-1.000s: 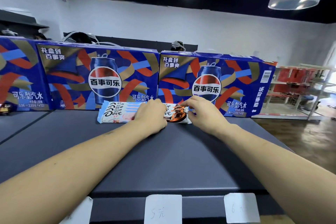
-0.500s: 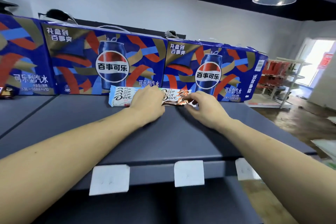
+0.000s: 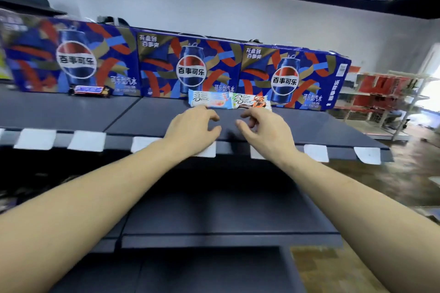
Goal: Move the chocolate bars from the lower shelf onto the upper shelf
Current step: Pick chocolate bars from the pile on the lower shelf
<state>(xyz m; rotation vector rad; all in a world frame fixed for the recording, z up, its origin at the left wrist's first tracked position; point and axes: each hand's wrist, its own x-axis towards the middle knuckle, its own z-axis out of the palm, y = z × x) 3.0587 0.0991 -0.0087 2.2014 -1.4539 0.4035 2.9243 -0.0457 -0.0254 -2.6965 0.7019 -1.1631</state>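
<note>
since half a second ago the left hand (image 3: 190, 126) has let go of the pale bar (image 3: 209, 99); the right hand (image 3: 264, 128) has quit the brown bar (image 3: 252, 101). fingers loosely curled, empty. both bars lie on the upper shelf (image 3: 309, 126): placement appears done.

Cola cartons (image 3: 190, 69): blue with red, gold, light-blue ribbon pattern. Chocolate bars (image 3: 229, 100): white wrappers, pale-blue and orange accents. Upper shelf (image 3: 147, 116): dark grey.
</note>
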